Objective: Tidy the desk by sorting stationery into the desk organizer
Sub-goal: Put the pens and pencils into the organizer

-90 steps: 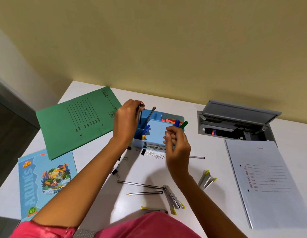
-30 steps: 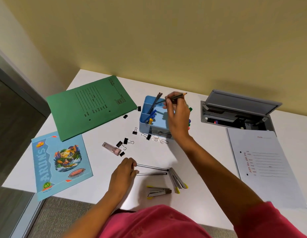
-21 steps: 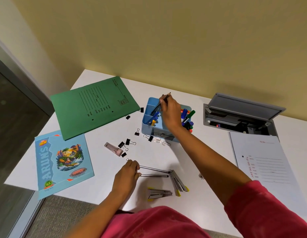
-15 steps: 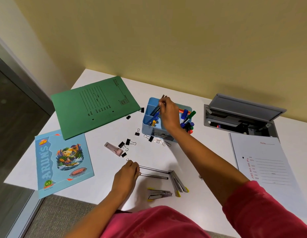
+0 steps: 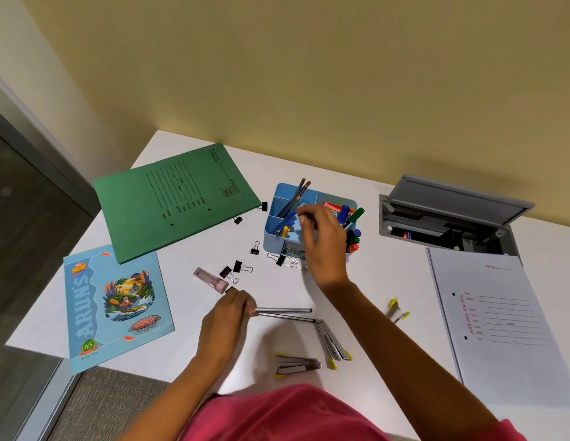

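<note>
where pencils [image 5: 283, 311] lie, left hand [image 5: 228, 313] grips.

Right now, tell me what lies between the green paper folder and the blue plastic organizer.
Head view: two small black binder clips by the edge of the green paper folder; otherwise bare white desk.

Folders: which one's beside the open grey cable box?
The white folder, at the desk's right, just in front of the cable box; the green folder lies left of the organizer.
</note>
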